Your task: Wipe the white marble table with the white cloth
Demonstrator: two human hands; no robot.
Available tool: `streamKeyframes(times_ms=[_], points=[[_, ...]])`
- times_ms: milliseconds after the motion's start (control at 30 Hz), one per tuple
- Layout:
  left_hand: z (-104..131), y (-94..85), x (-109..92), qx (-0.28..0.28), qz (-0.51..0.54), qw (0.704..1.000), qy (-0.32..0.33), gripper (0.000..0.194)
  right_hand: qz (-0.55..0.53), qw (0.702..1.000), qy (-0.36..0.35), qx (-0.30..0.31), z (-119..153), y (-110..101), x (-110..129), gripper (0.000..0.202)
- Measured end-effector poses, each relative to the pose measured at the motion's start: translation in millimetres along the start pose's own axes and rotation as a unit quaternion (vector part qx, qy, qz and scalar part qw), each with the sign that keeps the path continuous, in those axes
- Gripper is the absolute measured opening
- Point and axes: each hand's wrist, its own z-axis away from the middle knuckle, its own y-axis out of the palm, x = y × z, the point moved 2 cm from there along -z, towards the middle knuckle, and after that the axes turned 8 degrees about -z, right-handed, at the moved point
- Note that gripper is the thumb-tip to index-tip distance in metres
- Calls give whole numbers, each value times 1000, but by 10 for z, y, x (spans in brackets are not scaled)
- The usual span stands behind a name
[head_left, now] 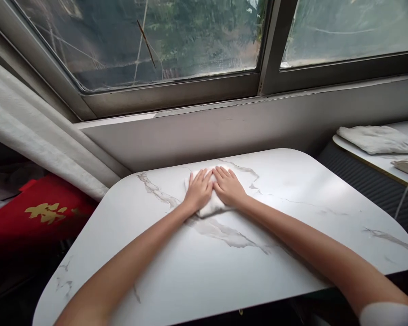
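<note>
A folded white cloth [212, 207] lies on the white marble-patterned table [177, 271], towards its far edge. My left hand [199, 191] rests flat on the cloth's left part, fingers stretched forward. On the right part lies my right hand [228, 186], palm down with fingers extended. The two hands almost meet over the middle of the cloth and cover much of it. Neither hand wraps its fingers round the cloth.
Behind the table runs a wall [197, 136] below a sliding window [177, 86]. A pale curtain [44, 122] hangs at left, above a red cloth with gold lettering [64, 203]. At right, another white surface [370, 160] bears a folded white cloth [377, 139] beside a cable [405, 190].
</note>
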Motion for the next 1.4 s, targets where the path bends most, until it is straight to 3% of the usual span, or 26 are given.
streamKeyframes(times_ms=[67,167,267,400,567,800,933,1033,1167,1300,1400], points=[[-323,21,55,-20,-8,1000,-14,48,17,1000,17,-19,-297,-1,-129,54],[-613,75,11,-36,-16,999,-34,47,39,999,25,-26,-526,-52,-341,53],[-725,124,-163,-45,-15,998,-47,47,53,998,19,-22,-520,-139,-535,52],[-687,157,-475,-40,-6,999,-31,47,81,996,31,-23,-256,-262,-704,52],[-325,153,-842,-34,8,999,27,48,122,992,24,-13,348,-372,-752,53],[651,83,-1282,-10,33,995,92,52,118,992,-39,-31,1448,-430,-570,55],[1091,-36,-1516,55,85,986,130,57,112,991,-71,-31,1991,-529,-485,60],[1204,-108,-1683,126,139,971,147,62,95,993,-63,-15,2211,-642,-591,63],[954,-52,-1846,161,164,961,154,66,68,997,-25,27,2114,-744,-889,57],[268,125,-1809,114,98,977,150,60,82,993,79,6,1557,-773,-1162,54],[-314,231,-1716,59,36,975,211,55,101,986,126,-42,1022,-799,-1353,54]])
